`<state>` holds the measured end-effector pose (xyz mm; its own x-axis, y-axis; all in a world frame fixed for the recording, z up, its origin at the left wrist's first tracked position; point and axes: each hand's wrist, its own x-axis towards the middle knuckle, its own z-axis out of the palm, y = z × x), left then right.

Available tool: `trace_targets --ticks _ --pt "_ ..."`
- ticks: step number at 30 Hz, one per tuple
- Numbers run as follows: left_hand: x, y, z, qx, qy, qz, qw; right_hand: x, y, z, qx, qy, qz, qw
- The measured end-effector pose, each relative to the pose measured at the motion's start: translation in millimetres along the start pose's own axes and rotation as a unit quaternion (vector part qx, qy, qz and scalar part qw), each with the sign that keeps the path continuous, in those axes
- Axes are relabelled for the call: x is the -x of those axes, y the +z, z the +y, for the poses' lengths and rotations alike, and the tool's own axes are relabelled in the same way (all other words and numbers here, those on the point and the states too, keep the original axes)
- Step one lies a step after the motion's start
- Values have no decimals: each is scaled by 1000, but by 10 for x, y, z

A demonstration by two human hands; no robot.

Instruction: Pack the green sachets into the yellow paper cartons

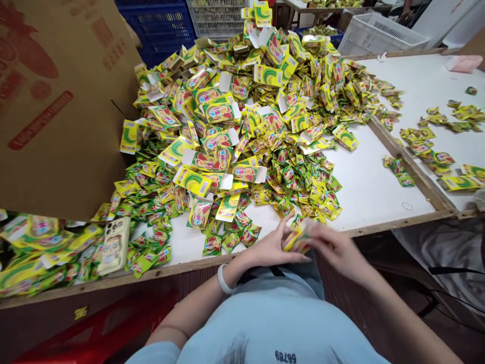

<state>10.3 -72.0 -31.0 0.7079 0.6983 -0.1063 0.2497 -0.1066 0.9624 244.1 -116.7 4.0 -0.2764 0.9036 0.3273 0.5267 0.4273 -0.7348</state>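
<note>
My left hand (pixel 270 248), with a white band on its wrist, is closed around a small yellow candy box (pixel 291 241) just off the table's front edge. My right hand (pixel 336 248) is blurred, its fingers curled at the box's right end, where a pale flap seems to show. Right beyond my hands lies a heap of green and yellow wrapped candies (pixel 290 174). Behind and to the left are piled many yellow and green cartons (pixel 217 108), several with white end flaps standing out.
A big brown cardboard box (pixel 68 111) stands at the left. A phone (pixel 114 245) lies among candies near the front edge. A wooden strip (pixel 409 167) divides the white table. Blue crates (pixel 161 30) and a white crate (pixel 379 35) stand behind; a red stool (pixel 113 328) is below.
</note>
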Motion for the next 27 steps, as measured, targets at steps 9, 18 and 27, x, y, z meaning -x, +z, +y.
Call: trace_targets --ticks 9,18,27 --pt "-376 -598 -438 -427 -68 247 867 -312 77 575 343 38 125 930" --pt "-185 -685 -489 -199 -27 286 937 -419 676 632 193 48 32 979" --pt "-48 -569 -33 62 -41 181 981 -921 264 -80 100 -18 -264 959"
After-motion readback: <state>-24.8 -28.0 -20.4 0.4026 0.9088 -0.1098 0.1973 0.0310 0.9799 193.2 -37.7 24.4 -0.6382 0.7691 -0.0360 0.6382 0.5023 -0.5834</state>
